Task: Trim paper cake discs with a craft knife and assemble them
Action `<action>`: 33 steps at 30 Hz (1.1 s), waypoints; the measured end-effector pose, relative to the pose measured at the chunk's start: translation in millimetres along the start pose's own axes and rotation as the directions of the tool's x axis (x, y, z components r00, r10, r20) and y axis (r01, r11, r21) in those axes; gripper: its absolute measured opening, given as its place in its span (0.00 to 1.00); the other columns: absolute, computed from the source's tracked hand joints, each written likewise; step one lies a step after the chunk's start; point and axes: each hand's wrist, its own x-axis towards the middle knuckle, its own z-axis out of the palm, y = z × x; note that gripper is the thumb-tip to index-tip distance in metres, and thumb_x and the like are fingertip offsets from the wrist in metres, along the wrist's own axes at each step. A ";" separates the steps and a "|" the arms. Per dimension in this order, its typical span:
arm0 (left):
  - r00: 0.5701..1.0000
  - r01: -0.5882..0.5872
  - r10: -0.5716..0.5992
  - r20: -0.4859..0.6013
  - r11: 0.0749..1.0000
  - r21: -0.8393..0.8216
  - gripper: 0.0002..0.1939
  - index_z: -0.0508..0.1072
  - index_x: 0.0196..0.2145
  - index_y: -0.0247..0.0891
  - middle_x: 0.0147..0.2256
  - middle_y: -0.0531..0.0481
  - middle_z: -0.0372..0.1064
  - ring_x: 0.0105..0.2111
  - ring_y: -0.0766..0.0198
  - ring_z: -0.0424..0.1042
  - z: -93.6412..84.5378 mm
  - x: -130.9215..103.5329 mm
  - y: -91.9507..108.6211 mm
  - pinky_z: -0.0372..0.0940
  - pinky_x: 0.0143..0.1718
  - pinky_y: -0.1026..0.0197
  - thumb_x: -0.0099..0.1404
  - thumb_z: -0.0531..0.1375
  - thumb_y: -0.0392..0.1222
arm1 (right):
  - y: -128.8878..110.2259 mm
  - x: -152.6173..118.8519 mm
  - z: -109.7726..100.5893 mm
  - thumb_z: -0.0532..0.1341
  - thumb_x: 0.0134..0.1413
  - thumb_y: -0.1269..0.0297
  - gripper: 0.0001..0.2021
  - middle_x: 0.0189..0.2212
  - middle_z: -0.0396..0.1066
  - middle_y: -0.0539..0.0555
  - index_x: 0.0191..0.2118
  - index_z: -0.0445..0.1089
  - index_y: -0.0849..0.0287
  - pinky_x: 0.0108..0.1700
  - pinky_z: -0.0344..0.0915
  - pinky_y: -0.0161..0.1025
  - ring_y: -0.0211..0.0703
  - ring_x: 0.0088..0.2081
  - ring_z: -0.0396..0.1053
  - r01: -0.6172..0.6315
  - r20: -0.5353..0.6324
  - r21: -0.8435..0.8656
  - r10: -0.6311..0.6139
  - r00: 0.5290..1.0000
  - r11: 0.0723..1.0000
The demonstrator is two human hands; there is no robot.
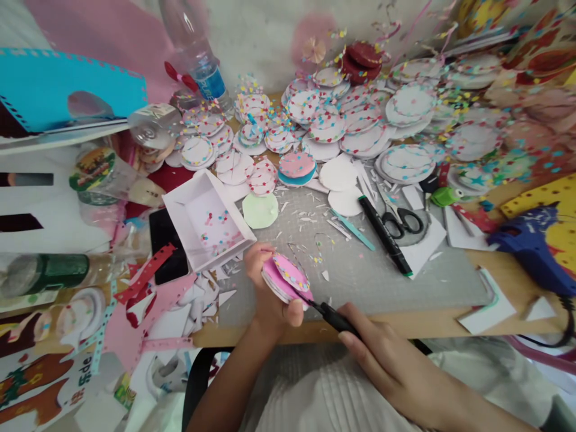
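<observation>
My left hand (270,288) grips a layered pink paper disc (288,282) from its left and lower edge, thumb in front. A ring of small coloured dots runs around its smaller upper layer. In my right hand (378,348) is a black-handled tool (335,317) with a thin dark tip; its exact kind is unclear. The tip meets the disc at its lower right, between the layers or across the top, I cannot tell which. Both hands are just above the front edge of the grey cutting mat (432,288). A white box (211,222) with dotted confetti inside stands to the left.
Scissors (400,217), a black marker (384,236) and a turquoise strip (353,229) lie on the mat among paper scraps. Many decorated paper discs (324,123) crowd the back. A blue glue gun (540,243) is at right; a phone (167,249) and plastic bottles (198,54) are at left.
</observation>
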 end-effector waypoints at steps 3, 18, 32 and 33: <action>1.000 -0.007 0.007 0.012 1.000 0.011 0.33 0.57 0.49 0.43 0.44 0.43 0.57 0.46 0.47 0.61 0.2 -0.6 -0.8 0.61 0.46 0.40 0.56 0.50 0.70 | -0.2 -0.8 1.8 0.39 0.70 0.56 0.15 0.38 0.76 0.59 0.44 0.58 0.57 0.37 0.65 0.40 0.49 0.40 0.74 -0.013 -0.020 0.004 0.013 1.000 1.000; 0.997 -0.072 0.070 0.029 0.996 0.055 0.35 0.57 0.50 0.40 0.41 0.43 0.55 0.44 0.47 0.61 2.1 2.3 -1.3 0.62 0.45 0.39 0.57 0.47 0.71 | 0.0 5.6 -7.5 0.42 0.68 0.52 0.20 0.32 0.76 0.55 0.49 0.66 0.56 0.35 0.67 0.41 0.49 0.35 0.75 0.041 -0.095 -0.063 -0.047 0.994 0.997; 0.997 -0.032 0.027 0.073 0.997 0.068 0.30 0.59 0.38 0.41 0.34 0.48 0.55 0.41 0.48 0.63 2.5 6.2 3.0 0.64 0.41 0.42 0.55 0.48 0.72 | 0.6 -2.0 -9.7 0.41 0.69 0.52 0.21 0.34 0.77 0.56 0.49 0.66 0.55 0.37 0.69 0.41 0.49 0.38 0.76 0.045 -0.091 -0.062 -0.050 0.995 0.997; 0.997 -0.038 0.033 0.063 0.997 0.069 0.30 0.59 0.39 0.41 0.35 0.47 0.55 0.41 0.48 0.63 2.3 5.7 2.7 0.64 0.42 0.41 0.56 0.48 0.72 | 0.1 -1.8 -9.5 0.41 0.68 0.51 0.21 0.35 0.77 0.56 0.49 0.66 0.55 0.37 0.69 0.42 0.50 0.38 0.76 0.042 -0.093 -0.070 -0.049 0.994 0.997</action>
